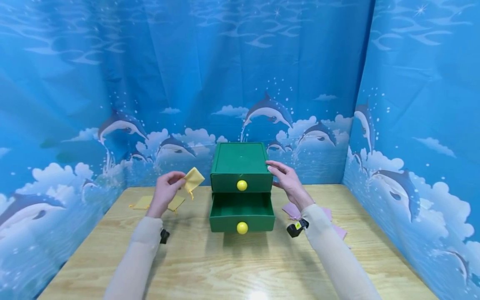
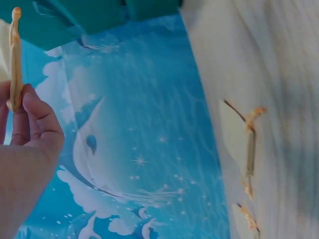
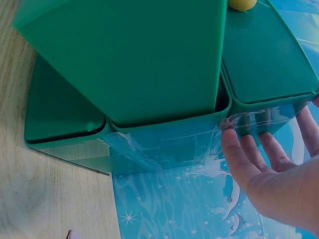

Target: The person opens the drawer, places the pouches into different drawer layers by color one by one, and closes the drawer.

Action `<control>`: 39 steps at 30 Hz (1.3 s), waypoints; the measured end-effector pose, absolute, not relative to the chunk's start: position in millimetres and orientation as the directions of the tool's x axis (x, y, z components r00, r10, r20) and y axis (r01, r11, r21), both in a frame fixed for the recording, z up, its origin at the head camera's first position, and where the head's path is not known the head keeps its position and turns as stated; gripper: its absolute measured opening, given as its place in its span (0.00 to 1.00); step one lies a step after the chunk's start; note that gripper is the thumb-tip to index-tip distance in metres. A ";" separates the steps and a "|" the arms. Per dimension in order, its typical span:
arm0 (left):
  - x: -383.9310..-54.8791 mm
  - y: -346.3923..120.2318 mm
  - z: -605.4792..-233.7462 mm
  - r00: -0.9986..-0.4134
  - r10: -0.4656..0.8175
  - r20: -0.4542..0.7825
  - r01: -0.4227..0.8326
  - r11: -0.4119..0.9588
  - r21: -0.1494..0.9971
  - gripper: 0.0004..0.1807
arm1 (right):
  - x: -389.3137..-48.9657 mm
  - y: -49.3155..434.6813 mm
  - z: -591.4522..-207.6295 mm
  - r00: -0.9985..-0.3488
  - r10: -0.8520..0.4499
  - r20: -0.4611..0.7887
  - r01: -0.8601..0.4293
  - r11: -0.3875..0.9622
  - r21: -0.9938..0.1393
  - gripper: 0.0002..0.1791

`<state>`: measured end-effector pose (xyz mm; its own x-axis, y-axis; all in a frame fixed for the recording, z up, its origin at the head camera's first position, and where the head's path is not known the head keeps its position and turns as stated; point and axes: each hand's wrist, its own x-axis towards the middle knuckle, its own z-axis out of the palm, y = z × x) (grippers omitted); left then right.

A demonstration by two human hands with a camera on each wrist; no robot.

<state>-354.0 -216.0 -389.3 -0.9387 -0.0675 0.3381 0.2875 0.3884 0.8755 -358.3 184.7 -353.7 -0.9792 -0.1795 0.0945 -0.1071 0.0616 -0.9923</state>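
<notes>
My left hand (image 1: 167, 191) pinches a small yellow drawstring pouch (image 1: 193, 180) by one edge, held up left of a green drawer cabinet (image 1: 240, 158). In the left wrist view the pouch (image 2: 16, 64) appears edge-on above the thumb and fingertips. The cabinet's top drawer (image 1: 225, 183) is closed, while the drawer below it (image 1: 225, 223) stands pulled out, its visible inside bare; both have round yellow knobs. My right hand (image 1: 288, 182) touches the cabinet's right side near the top. The right wrist view has its fingers (image 3: 237, 149) loosely extended along the side wall.
On the wooden table, two more yellow pouches (image 1: 142, 203) lie behind my left hand. Several lilac pouches (image 1: 291, 210) lie to the right, partly hidden by my right arm. A blue dolphin-print curtain (image 1: 232, 83) stands behind the cabinet and along the sides.
</notes>
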 end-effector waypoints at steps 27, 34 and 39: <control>-323.9 -187.2 -348.0 -0.874 -0.132 0.468 0.434 0.221 0.873 0.14 | -356.3 184.3 -351.3 -0.977 -0.187 0.100 -0.113 0.063 -0.992 0.25; -320.3 -177.0 -346.0 -0.839 -0.090 0.536 0.515 0.183 0.837 0.12 | -356.2 185.0 -351.2 -0.976 -0.188 0.108 -0.121 0.058 -0.991 0.26; -315.2 -168.8 -344.0 -0.808 -0.054 0.587 0.573 0.160 0.803 0.07 | -356.0 184.5 -351.0 -0.977 -0.186 0.105 -0.118 0.060 -0.991 0.26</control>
